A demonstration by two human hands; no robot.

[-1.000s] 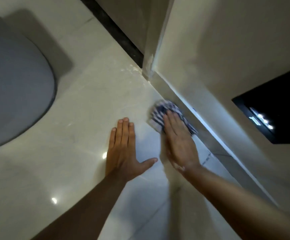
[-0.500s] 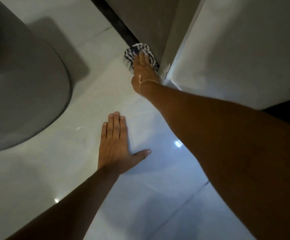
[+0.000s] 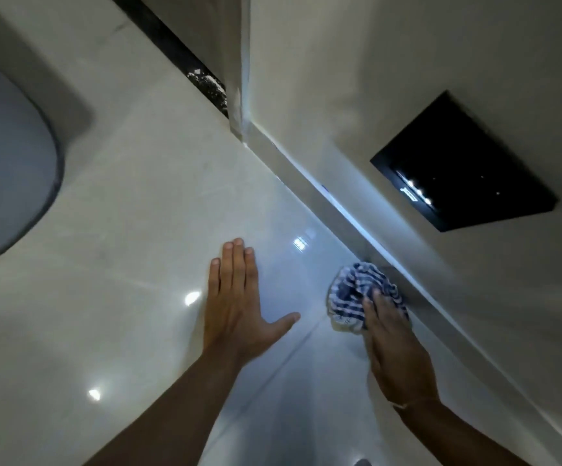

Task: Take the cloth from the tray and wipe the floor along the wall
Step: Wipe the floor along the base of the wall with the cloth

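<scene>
A bunched blue-and-white striped cloth (image 3: 353, 297) lies on the glossy pale floor tiles (image 3: 131, 210), right against the white skirting board (image 3: 340, 213) at the foot of the wall. My right hand (image 3: 393, 348) presses flat on the near part of the cloth, fingers over it. To its left, my left hand (image 3: 235, 304) rests flat on the floor with fingers together and thumb spread, holding nothing. No tray is in view.
A grey rounded object (image 3: 7, 169) sits on the floor at far left. A black square panel (image 3: 464, 166) is set in the wall at right. The wall turns a corner (image 3: 242, 105) farther ahead, beside a dark strip (image 3: 185, 65).
My right hand has pulled the cloth back along the skirting board from the far corner to a spot close to me. My left hand stays planted on the floor.
</scene>
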